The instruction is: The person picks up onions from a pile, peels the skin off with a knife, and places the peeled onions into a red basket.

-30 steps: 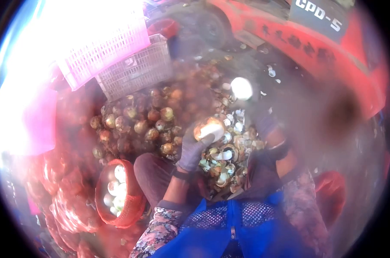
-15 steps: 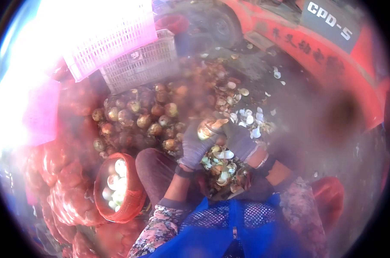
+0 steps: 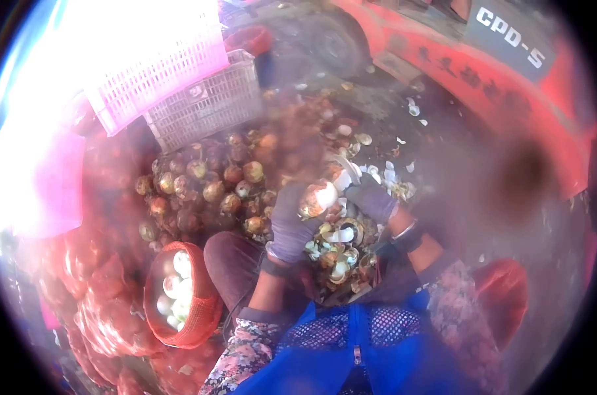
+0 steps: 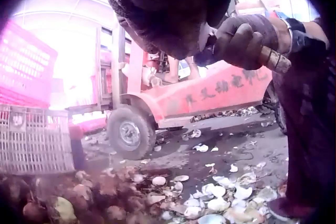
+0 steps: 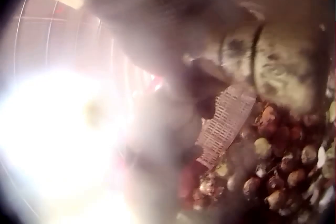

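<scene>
One partly peeled onion (image 3: 318, 199) sits in the left hand (image 3: 290, 227), whose fingers curl round it, near a heap of skins (image 3: 341, 236) and loose unpeeled onions (image 3: 213, 191). The right hand (image 3: 372, 199), just beside it, grips a worn handle (image 4: 275, 60). Beyond, a red vehicle (image 3: 430, 39) bears a dark panel (image 3: 532, 39) reading "CPD-5" in white; the dark characters (image 3: 469, 76) along its side are too blurred to read.
</scene>
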The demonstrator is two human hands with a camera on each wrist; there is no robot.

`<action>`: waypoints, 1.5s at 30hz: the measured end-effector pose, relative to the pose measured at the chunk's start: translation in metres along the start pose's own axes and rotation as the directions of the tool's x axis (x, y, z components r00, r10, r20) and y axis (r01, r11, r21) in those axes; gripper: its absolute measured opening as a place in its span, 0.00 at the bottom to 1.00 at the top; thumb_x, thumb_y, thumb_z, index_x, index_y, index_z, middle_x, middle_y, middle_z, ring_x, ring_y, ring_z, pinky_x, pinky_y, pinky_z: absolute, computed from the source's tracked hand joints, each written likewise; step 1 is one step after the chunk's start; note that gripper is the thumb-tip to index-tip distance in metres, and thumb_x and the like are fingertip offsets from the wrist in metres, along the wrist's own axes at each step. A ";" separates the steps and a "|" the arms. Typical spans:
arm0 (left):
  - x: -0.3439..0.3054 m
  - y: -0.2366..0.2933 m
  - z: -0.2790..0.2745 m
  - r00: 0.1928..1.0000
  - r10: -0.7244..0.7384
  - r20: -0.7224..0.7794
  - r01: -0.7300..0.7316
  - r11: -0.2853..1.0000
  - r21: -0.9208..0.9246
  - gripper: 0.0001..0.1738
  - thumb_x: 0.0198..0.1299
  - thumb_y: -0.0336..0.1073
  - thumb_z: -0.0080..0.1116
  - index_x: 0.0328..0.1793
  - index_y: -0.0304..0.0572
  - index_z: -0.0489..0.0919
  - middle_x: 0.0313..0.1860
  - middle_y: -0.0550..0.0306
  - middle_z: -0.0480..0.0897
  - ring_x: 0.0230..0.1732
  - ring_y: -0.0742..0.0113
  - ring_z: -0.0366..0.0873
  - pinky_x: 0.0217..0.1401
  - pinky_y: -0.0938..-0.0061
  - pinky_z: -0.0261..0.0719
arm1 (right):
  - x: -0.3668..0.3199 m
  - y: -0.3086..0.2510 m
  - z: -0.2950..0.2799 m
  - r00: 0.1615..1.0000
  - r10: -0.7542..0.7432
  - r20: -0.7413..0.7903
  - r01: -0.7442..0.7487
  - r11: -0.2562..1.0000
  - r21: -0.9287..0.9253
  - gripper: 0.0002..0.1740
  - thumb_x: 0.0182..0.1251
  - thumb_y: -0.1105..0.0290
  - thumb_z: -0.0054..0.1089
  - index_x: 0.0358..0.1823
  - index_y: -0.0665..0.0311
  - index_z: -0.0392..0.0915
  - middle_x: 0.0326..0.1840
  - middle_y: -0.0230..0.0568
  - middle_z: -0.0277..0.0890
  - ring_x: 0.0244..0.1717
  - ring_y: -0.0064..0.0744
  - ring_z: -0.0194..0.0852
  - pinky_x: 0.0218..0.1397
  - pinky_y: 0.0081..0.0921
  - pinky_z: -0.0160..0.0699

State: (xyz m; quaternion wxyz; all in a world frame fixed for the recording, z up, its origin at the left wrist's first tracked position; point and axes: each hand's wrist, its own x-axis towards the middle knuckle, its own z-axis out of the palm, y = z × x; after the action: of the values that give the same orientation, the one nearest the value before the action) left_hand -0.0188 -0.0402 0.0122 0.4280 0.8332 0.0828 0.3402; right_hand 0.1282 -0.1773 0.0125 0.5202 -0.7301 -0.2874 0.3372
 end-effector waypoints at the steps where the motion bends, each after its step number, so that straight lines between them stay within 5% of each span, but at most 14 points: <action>1: -0.001 -0.003 -0.001 0.999 0.037 -0.003 -0.037 0.999 0.004 0.28 0.46 0.25 0.76 0.55 0.40 0.76 0.51 0.55 0.79 0.53 0.65 0.78 0.58 0.71 0.77 | -0.004 0.001 -0.005 0.998 -0.048 0.033 0.051 0.996 -0.078 0.12 0.60 0.75 0.49 0.37 0.79 0.78 0.25 0.45 0.80 0.17 0.29 0.80 0.20 0.23 0.77; 4: -0.002 -0.016 0.001 0.998 0.040 -0.047 -0.037 0.997 0.064 0.28 0.46 0.26 0.76 0.54 0.39 0.76 0.51 0.55 0.79 0.51 0.64 0.79 0.57 0.71 0.78 | -0.007 0.002 0.001 0.996 -0.081 0.024 0.081 0.997 -0.014 0.13 0.61 0.74 0.52 0.42 0.76 0.77 0.24 0.45 0.80 0.18 0.32 0.80 0.21 0.27 0.77; 6: -0.001 -0.025 0.001 0.998 0.009 -0.061 -0.009 1.000 0.000 0.29 0.45 0.27 0.77 0.54 0.39 0.75 0.51 0.54 0.79 0.51 0.65 0.79 0.57 0.71 0.78 | -0.002 0.016 0.009 0.942 -0.334 -0.037 0.318 0.920 -0.229 0.15 0.61 0.73 0.54 0.47 0.72 0.76 0.24 0.47 0.79 0.19 0.36 0.79 0.23 0.31 0.76; 7: -0.001 -0.027 0.001 0.998 -0.003 -0.066 0.001 0.999 -0.032 0.29 0.45 0.27 0.77 0.55 0.39 0.75 0.51 0.54 0.79 0.51 0.65 0.79 0.57 0.72 0.78 | 0.005 0.028 0.014 0.816 -0.578 0.002 0.503 0.708 -0.495 0.16 0.62 0.72 0.55 0.50 0.71 0.75 0.24 0.48 0.79 0.19 0.39 0.78 0.23 0.34 0.76; 10: -0.005 -0.022 -0.002 0.992 -0.113 -0.058 0.117 0.992 0.056 0.31 0.44 0.28 0.78 0.55 0.40 0.74 0.50 0.55 0.79 0.50 0.65 0.79 0.56 0.72 0.78 | 0.003 0.040 0.029 0.846 -0.533 -0.017 0.440 0.715 -0.544 0.29 0.61 0.71 0.58 0.65 0.65 0.66 0.29 0.55 0.79 0.27 0.52 0.79 0.28 0.46 0.75; 15: -0.007 -0.014 -0.006 0.998 0.058 0.033 -0.064 0.962 0.265 0.35 0.38 0.28 0.77 0.56 0.41 0.74 0.50 0.51 0.78 0.51 0.53 0.78 0.54 0.63 0.79 | 0.020 0.063 0.041 0.920 -0.391 -0.038 0.320 0.803 -0.503 0.34 0.60 0.72 0.57 0.71 0.61 0.61 0.32 0.54 0.80 0.33 0.55 0.81 0.35 0.48 0.78; 21: -0.013 -0.015 0.006 0.962 0.224 0.158 -0.271 0.864 0.425 0.38 0.35 0.29 0.75 0.59 0.43 0.73 0.53 0.47 0.77 0.52 0.43 0.75 0.55 0.57 0.77 | 0.042 0.089 0.027 0.775 -0.631 -0.005 0.406 0.505 -0.761 0.31 0.67 0.72 0.51 0.73 0.59 0.59 0.36 0.54 0.81 0.35 0.56 0.81 0.39 0.46 0.80; 23: -0.010 -0.008 0.008 0.935 0.331 0.129 -0.355 0.857 0.375 0.39 0.36 0.26 0.75 0.60 0.42 0.73 0.55 0.48 0.77 0.54 0.48 0.76 0.57 0.59 0.78 | 0.025 0.052 0.008 0.867 -0.490 0.090 0.409 0.597 -0.690 0.28 0.68 0.72 0.47 0.71 0.61 0.63 0.33 0.51 0.82 0.30 0.47 0.82 0.36 0.41 0.80; 27: 0.000 0.007 0.001 0.995 0.091 0.048 -0.088 0.994 -0.065 0.36 0.43 0.21 0.73 0.62 0.39 0.72 0.57 0.54 0.76 0.58 0.65 0.76 0.60 0.72 0.77 | 0.000 0.005 -0.011 0.972 -0.198 0.126 0.229 0.920 -0.318 0.28 0.66 0.70 0.48 0.69 0.62 0.66 0.24 0.41 0.80 0.21 0.30 0.79 0.27 0.31 0.78; 30: -0.008 -0.010 0.005 0.992 -0.122 -0.031 0.112 0.967 -0.228 0.36 0.45 0.20 0.73 0.62 0.39 0.72 0.59 0.55 0.76 0.58 0.68 0.76 0.62 0.73 0.76 | -0.012 -0.025 -0.018 0.976 0.052 0.210 -0.019 0.988 -0.156 0.25 0.63 0.65 0.54 0.61 0.68 0.74 0.15 0.32 0.75 0.17 0.22 0.73 0.22 0.23 0.73; 32: -0.007 -0.014 0.003 0.994 -0.104 -0.040 0.093 0.971 -0.219 0.36 0.45 0.20 0.73 0.63 0.40 0.72 0.59 0.57 0.76 0.59 0.69 0.75 0.63 0.74 0.76 | -0.019 -0.020 -0.008 0.985 -0.126 0.118 0.130 0.991 -0.029 0.18 0.63 0.63 0.56 0.45 0.72 0.81 0.16 0.32 0.74 0.17 0.20 0.72 0.22 0.22 0.71; 40: -0.005 -0.024 -0.002 0.997 0.030 -0.074 -0.034 0.998 -0.052 0.36 0.45 0.22 0.73 0.63 0.40 0.71 0.60 0.57 0.77 0.59 0.68 0.76 0.64 0.72 0.76 | -0.012 -0.003 0.009 0.968 -0.222 -0.114 0.223 0.975 -0.009 0.23 0.63 0.52 0.64 0.36 0.71 0.80 0.20 0.32 0.74 0.16 0.19 0.69 0.19 0.22 0.66; 42: -0.006 -0.018 -0.001 0.996 -0.081 -0.043 0.073 0.982 -0.177 0.37 0.44 0.22 0.73 0.63 0.40 0.72 0.59 0.57 0.77 0.59 0.67 0.76 0.64 0.71 0.76 | 0.009 0.034 0.009 0.880 -0.404 -0.251 0.333 0.900 -0.280 0.25 0.63 0.51 0.64 0.39 0.72 0.78 0.20 0.31 0.73 0.15 0.19 0.68 0.18 0.23 0.66; 45: -0.008 -0.014 -0.001 0.979 -0.201 -0.030 0.181 0.929 -0.323 0.37 0.44 0.22 0.73 0.63 0.40 0.72 0.59 0.56 0.78 0.59 0.66 0.76 0.64 0.70 0.76 | 0.007 0.021 0.001 0.932 -0.203 -0.301 0.224 0.974 0.037 0.30 0.64 0.50 0.65 0.48 0.74 0.75 0.22 0.33 0.73 0.14 0.22 0.68 0.15 0.25 0.66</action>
State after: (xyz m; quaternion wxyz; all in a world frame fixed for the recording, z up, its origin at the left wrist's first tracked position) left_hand -0.0234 -0.0342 -0.0020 0.5852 0.7301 0.1208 0.3317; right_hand 0.1332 -0.1780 -0.0086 0.6164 -0.7177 -0.2721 0.1759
